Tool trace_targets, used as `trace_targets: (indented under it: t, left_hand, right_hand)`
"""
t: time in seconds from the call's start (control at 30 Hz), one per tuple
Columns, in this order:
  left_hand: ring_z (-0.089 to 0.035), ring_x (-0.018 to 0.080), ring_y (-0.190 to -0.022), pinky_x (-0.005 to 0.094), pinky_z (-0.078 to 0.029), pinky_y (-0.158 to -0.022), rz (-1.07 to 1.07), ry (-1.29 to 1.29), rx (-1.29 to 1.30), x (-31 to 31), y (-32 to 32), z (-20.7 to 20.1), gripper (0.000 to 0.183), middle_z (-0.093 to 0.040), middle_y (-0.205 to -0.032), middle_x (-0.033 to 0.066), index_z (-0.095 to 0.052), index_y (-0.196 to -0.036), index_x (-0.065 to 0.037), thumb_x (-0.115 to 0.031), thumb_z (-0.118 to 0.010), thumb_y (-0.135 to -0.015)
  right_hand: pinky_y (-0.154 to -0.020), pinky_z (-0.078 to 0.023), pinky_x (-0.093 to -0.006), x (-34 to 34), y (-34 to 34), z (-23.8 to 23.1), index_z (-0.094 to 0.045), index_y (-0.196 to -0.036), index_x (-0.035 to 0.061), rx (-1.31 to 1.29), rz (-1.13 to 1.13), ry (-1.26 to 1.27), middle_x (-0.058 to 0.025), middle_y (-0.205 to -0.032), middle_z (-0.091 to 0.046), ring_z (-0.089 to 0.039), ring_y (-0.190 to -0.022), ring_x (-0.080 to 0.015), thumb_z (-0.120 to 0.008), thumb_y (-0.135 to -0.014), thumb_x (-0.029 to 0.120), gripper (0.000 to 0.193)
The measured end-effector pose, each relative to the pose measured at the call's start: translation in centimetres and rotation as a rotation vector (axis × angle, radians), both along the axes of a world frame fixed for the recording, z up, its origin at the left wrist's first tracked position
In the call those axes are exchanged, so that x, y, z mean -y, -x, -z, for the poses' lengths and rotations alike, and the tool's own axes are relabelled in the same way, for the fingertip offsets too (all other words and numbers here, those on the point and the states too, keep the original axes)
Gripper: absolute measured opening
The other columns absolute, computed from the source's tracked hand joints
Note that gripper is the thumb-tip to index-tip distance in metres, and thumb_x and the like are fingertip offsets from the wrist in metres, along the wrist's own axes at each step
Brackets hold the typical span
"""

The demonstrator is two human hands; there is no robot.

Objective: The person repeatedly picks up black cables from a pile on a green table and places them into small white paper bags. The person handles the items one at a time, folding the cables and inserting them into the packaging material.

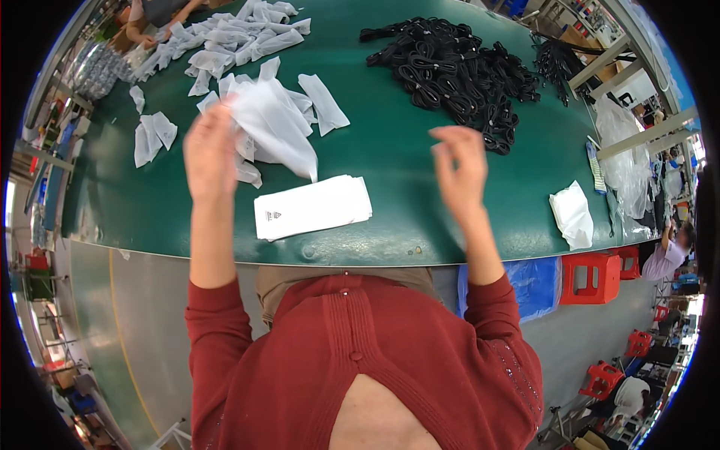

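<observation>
My left hand point(211, 150), smeared by motion, is closed at the edge of a translucent white plastic bag point(274, 124). This bag is blurred too and hangs over other white bags on the table. Whatever the bag may contain cannot be made out. My right hand point(459, 161) is raised over the green table with nothing in it, its fingers bent and the thumb apart. Between my hands, near the front edge, lies a flat stack of white bags point(313, 208) with small dark print. Beyond my right hand spreads a heap of coiled black cables point(450, 71).
Many filled white bags point(232, 41) lie at the far left, by a co-worker's hands point(150, 37). A folded white bag point(572, 215) rests at the right. Metal shelving posts point(645, 135) flank the table's right side. Red stools point(591, 277) stand beyond the front edge.
</observation>
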State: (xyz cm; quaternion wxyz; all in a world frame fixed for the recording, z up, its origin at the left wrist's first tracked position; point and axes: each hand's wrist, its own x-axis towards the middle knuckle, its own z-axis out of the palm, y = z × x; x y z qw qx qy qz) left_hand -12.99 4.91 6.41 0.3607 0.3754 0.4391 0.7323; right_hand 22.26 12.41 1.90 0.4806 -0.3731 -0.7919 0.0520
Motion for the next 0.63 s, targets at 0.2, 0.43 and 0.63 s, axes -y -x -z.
trace_targets:
  t: [0.2, 0.43, 0.63]
  left_hand:
    - [-0.056, 0.0118, -0.099, 0.0258, -0.045, -0.089, -0.121, 0.068, -0.606, 2.3, -2.4, 0.6, 0.020, -0.061, -0.109, 0.0028, -0.063, -0.113, -0.003, -0.006, -0.060, -0.094]
    - [-0.059, 0.0253, -0.091, 0.0347, -0.049, -0.075, 0.203, 0.070, -1.146, 4.3, -9.3, 8.3, 0.021, -0.060, -0.092, 0.0099, -0.066, -0.094, -0.003, -0.008, -0.076, -0.077]
    - [-0.059, 0.0261, -0.087, 0.0375, -0.048, -0.076, 0.208, 0.151, -1.098, 4.2, -9.8, 10.2, 0.014, -0.060, -0.089, 0.0092, -0.063, -0.086, -0.003, -0.004, -0.074, -0.077]
  right_hand:
    - [-0.087, -0.049, -0.0432, -6.3, -11.9, 6.5, -0.060, -0.118, 0.0061, 0.486, 0.644, 0.036, -0.0163, -0.112, -0.058, -0.056, -0.107, -0.0348, -0.063, -0.084, 0.007, 0.035]
    - [-0.071, -0.049, -0.0465, -3.1, -9.5, 7.1, -0.061, -0.108, -0.0007, 0.400, 0.491, 0.047, -0.0172, -0.088, -0.057, -0.058, -0.083, -0.0362, -0.061, -0.084, 0.007, 0.025]
    - [-0.082, -0.054, -0.0399, 1.7, -4.0, 7.5, -0.054, -0.138, 0.0088, -0.364, -0.017, 0.815, -0.0130, -0.110, -0.069, -0.067, -0.091, -0.0309, -0.056, -0.097, 0.015, 0.042]
